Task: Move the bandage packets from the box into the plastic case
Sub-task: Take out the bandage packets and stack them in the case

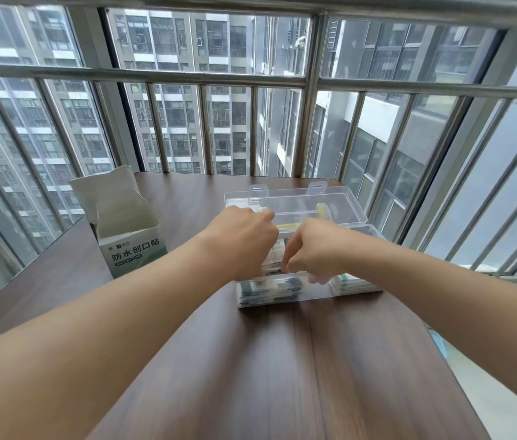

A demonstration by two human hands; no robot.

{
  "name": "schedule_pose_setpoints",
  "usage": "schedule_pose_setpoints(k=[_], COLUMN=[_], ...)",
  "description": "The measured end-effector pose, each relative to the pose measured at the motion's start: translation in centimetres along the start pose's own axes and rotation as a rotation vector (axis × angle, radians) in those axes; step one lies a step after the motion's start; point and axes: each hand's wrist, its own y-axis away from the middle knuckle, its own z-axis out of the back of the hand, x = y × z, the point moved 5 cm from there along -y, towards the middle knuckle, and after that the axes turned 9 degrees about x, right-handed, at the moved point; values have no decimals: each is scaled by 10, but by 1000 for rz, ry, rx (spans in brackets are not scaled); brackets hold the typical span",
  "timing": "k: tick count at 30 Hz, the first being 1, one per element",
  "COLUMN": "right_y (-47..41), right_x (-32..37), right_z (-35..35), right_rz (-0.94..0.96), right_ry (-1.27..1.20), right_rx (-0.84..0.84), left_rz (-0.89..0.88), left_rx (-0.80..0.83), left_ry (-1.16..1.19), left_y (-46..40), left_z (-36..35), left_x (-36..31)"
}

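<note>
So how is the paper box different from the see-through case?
The paper box is white card with printed writing, so its walls hide what is inside; the plastic case is clear, and packets show through its front. The box stands tall and narrow with its flaps up; the case lies low and wide with its lid swung back. Both hands are at the case, none at the box. Both are open and sit on the brown table.

Both hands (pixel 278 249) inside plastic case (pixel 301 293)

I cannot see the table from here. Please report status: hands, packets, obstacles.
Left hand and right hand both over open plastic case, fingers on bandage packets. Box open, apart. No obstacle seen.
</note>
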Motion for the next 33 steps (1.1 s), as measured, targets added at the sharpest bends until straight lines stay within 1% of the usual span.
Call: schedule_pose_setpoints(k=[4, 6, 9, 12, 20, 25, 33], right_y=[1, -1, -6, -8, -5, 0, -2], right_x=[7, 8, 8, 10, 15, 16, 15], right_z=[-2, -4, -6, -5, -8, -9, -9], right_rz=[8, 19, 8, 15, 15, 59, 96], right_ry=[180, 212, 240, 236, 381, 463, 401], right_rx=[106, 147, 212, 219, 273, 285, 282], left_rz=[-2, -2, -3, -1, 31, 60, 73], left_rx=[7, 11, 60, 97, 71, 74, 77], left_ry=[16, 20, 44, 48, 35, 11, -25], left_y=[0, 0, 2, 3, 2, 1, -6], left_z=[-4, -4, -2, -1, -1, 1, -3], left_x=[1, 1, 1, 1, -1, -2, -4])
